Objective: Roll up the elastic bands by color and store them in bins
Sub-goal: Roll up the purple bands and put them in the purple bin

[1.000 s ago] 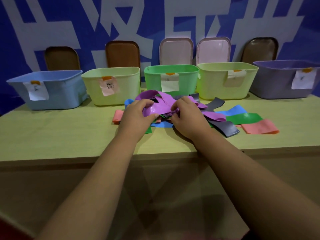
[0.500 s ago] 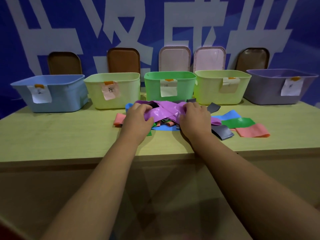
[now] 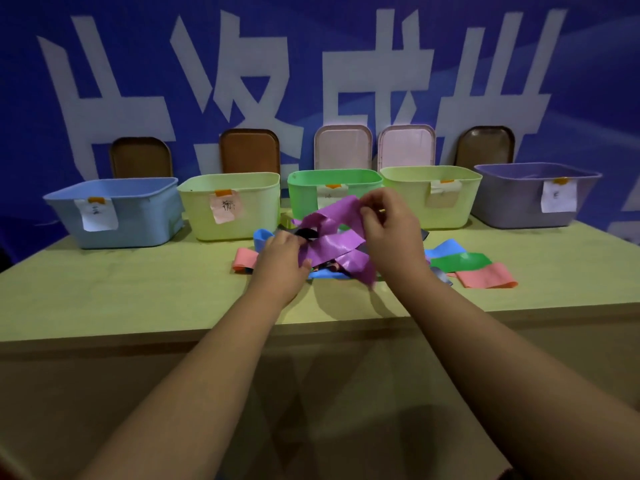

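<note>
Purple band now aloft over pile

- I see the purple band, glossy and twisted, raised over the pile at centre frame.
- Pink band, green band and blue band lie flat, right of centre.
- Open, in a row behind: blue bin, left yellow bin, green bin, right yellow bin, grey-purple bin.

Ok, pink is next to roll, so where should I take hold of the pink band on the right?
Pinch its right short end, coming from the right: the pink band lies flat, that end clear of the green band.
</note>
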`<state>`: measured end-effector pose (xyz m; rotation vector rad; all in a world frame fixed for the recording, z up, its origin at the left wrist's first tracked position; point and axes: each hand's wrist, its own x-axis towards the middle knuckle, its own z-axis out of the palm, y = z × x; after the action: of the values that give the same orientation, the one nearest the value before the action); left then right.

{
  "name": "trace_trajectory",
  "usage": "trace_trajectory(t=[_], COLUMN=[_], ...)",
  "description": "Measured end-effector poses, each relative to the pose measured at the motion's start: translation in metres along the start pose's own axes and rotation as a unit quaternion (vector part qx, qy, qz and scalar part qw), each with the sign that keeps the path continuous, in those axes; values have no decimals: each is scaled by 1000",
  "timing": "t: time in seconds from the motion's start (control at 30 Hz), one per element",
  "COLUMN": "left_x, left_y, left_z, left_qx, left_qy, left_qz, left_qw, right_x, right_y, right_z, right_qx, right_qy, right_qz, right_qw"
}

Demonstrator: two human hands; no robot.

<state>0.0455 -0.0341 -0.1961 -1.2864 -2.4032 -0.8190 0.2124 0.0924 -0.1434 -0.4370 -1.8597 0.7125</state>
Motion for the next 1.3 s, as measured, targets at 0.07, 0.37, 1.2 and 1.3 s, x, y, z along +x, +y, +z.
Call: trace_trajectory(t=[0.07,0.37,1.2,1.3], left_x=[-4,-66,-228,-228], left_y=[6,69,44,33], left_z=[-6,-45,41,59], left_qx=[-12,-231,-375,-530], left_qy=[16,59,-41,-13], left_qz=[-16,85,67,-196], left_qw=[1000,967,924,825], right_x=[-4,-85,-211,-226], right_y=[-17,-38,62,65], right_z=[-13,-66,-26,-19], right_qx=[39,287,335,328], right_qy=[3,-95,-190,-209], right_qz=[13,192,388,417], right_qw=[999,934,838,822])
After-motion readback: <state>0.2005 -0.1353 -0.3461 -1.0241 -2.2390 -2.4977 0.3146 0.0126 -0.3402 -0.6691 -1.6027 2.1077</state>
